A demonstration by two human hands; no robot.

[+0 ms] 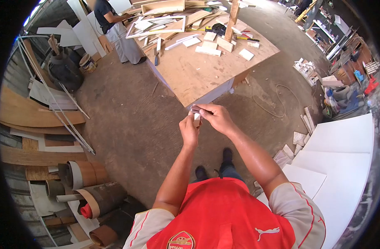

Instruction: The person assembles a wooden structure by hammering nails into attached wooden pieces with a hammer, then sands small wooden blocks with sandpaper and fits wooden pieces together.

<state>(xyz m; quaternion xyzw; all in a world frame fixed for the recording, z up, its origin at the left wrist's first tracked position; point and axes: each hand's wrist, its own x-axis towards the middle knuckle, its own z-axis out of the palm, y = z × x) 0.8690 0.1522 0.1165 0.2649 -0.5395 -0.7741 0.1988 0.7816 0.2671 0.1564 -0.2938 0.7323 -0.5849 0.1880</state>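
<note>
My left hand point(189, 130) is closed around a small white-faced wooden block point(197, 120), held out in front of my body near the table's front corner. Fingers of my right hand point(217, 118) pinch a small flat dark piece point(195, 109) against the top end of that block. It looks like folded sandpaper, but it is too small to be sure. Just beyond both hands is the corner of a large wooden worktable point(185, 85).
Wood offcuts point(208, 50) and frames point(156, 25) cover the table's far part, with a blue-handled tool point(156, 60) at its left edge. A co-worker point(119, 35) stands at the far left. Rolled sheets point(88, 174) lie left; white panels point(339, 166) lean right. A cord point(283, 101) crosses the floor.
</note>
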